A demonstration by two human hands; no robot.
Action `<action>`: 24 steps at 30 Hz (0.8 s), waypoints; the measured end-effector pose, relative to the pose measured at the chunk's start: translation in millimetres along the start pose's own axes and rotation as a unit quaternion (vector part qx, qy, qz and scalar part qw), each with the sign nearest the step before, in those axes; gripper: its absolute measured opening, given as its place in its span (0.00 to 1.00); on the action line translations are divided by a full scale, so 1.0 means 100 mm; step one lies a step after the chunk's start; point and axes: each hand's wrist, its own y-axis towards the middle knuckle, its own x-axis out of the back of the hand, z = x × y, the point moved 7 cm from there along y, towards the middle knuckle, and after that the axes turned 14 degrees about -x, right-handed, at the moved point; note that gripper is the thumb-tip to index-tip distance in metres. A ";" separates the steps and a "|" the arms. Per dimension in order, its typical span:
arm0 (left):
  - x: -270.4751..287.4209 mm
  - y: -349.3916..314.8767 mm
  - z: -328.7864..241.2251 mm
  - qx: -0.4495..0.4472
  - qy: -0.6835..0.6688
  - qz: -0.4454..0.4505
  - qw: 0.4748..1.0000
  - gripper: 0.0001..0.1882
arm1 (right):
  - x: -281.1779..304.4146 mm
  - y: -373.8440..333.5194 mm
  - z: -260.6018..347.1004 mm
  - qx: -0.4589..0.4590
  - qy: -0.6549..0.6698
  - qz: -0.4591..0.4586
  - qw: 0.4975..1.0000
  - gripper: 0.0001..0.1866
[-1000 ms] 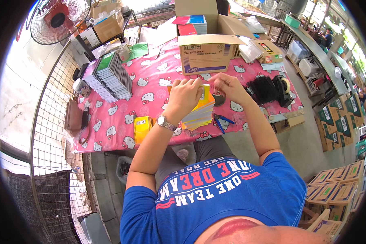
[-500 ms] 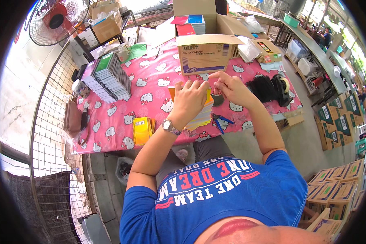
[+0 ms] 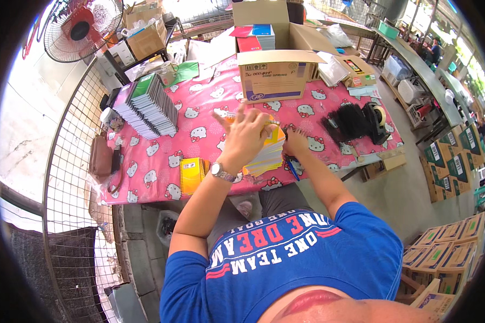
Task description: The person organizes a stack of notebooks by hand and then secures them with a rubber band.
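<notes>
My left hand (image 3: 247,135) lies over the top of a stack of yellow spiral notebooks (image 3: 269,153), its fingers spread. It hides much of the top notebook. My right hand (image 3: 295,142) is down close to the right side of the stack. Its fingertips are blurred and partly hidden, so what they touch does not show. Just below that hand, blue-handled pliers (image 3: 293,169) lie on the table. A smaller pile of yellow spiral notebooks (image 3: 192,175) sits to the left of my left forearm.
An open cardboard box (image 3: 275,81) with red and blue notebooks stands at the back. Tall stacks of spiral notebooks (image 3: 152,110) are at the left. Black spiral bindings (image 3: 344,123) and a tape dispenser (image 3: 376,125) lie at the right. Pink patterned cloth (image 3: 145,156) covers the table.
My right hand has dropped from above the stack to its right side, near the pliers. My left hand's fingers have spread over the stack.
</notes>
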 end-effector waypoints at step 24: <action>-0.06 0.03 0.53 0.060 -0.151 -0.041 0.986 0.16 | 2.32 0.03 0.74 0.303 0.435 0.502 0.684 0.31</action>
